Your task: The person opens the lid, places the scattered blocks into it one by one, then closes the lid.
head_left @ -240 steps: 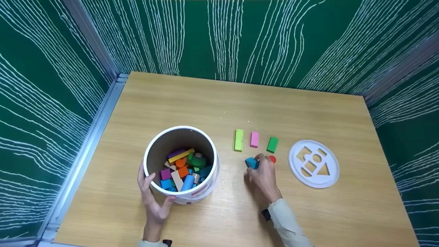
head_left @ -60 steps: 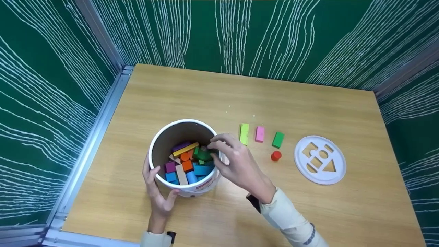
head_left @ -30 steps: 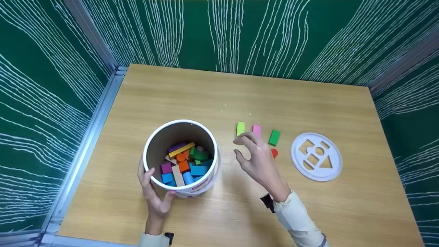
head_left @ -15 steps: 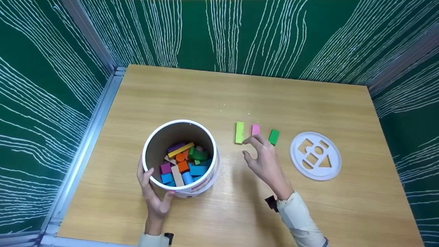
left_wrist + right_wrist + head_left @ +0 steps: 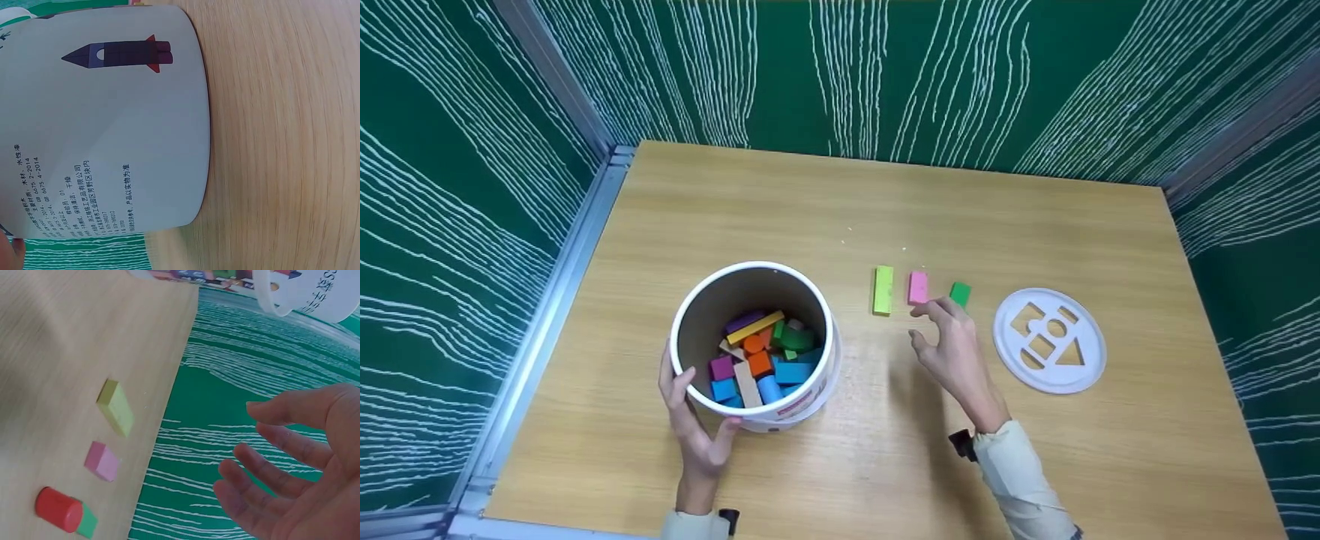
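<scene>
My left hand [image 5: 699, 427] holds a white round bucket [image 5: 682, 322] at its near left side, fingers around the wall near the rim. Several coloured wooden blocks, among them an orange cube [image 5: 760, 364] and a blue cylinder [image 5: 769, 388], lie inside it. Above the table, my right hand [image 5: 956, 356] hovers with fingers loosely bent and nothing between them. Near it are a pink block [image 5: 917, 288] and a green block [image 5: 960, 294], the latter partly behind the fingers. A red cylinder [image 5: 58, 509] shows in the right wrist view; the hand hides it from the head view.
A lime-green block [image 5: 883, 291] lies left of the pink one. The white lid [image 5: 1006, 367] with shaped cutouts rests flat at the right. Green panels [image 5: 787, 75] with white lines stand around the wooden table [image 5: 840, 487].
A blue block left the table in the right hand; later that hand was over the bucket. It has since come back right, empty, above the red cylinder. The left hand stays on the bucket.
</scene>
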Action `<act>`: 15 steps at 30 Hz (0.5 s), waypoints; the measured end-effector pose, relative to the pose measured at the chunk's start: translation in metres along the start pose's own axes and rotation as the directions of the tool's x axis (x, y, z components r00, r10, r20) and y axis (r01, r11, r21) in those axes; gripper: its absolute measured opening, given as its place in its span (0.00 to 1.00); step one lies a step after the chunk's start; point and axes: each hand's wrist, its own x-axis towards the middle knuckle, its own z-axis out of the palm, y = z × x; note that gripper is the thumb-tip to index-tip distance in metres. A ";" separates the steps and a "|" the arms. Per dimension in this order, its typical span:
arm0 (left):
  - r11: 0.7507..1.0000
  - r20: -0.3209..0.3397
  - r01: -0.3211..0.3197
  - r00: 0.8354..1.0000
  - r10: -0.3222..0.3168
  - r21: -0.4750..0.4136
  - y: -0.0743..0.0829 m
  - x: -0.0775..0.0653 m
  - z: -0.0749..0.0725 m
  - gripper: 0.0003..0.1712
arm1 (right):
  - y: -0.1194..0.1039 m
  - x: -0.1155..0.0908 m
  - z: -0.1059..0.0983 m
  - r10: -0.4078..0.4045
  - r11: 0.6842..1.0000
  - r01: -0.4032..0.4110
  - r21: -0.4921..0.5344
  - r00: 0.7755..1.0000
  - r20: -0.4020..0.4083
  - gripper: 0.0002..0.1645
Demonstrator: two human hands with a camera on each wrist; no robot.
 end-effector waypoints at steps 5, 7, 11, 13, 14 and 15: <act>1.000 -0.002 0.002 1.000 -0.002 0.001 0.001 0.001 0.000 0.39 | 0.011 -0.001 0.002 0.059 0.998 -0.059 -0.021 0.998 -0.003 0.14; 1.000 -0.002 0.004 1.000 -0.004 -0.001 0.001 0.001 0.000 0.39 | 0.015 -0.001 0.003 0.090 0.995 -0.090 -0.042 0.996 -0.001 0.14; 1.000 -0.004 0.003 1.000 -0.003 -0.002 0.001 0.001 0.000 0.39 | 0.026 -0.003 0.003 0.135 0.987 -0.136 -0.089 0.991 -0.010 0.15; 1.000 -0.005 0.003 1.000 -0.003 -0.005 0.001 0.000 0.000 0.39 | 0.031 -0.004 0.004 0.149 0.984 -0.150 -0.098 0.989 -0.020 0.15; 1.000 -0.006 0.003 1.000 -0.003 -0.006 0.001 0.000 0.000 0.39 | 0.034 -0.004 0.004 0.154 0.983 -0.156 -0.101 0.988 -0.024 0.15; 1.000 -0.005 0.004 1.000 -0.004 -0.005 0.001 0.000 0.000 0.39 | 0.036 -0.004 0.005 0.159 0.982 -0.161 -0.100 0.987 -0.027 0.14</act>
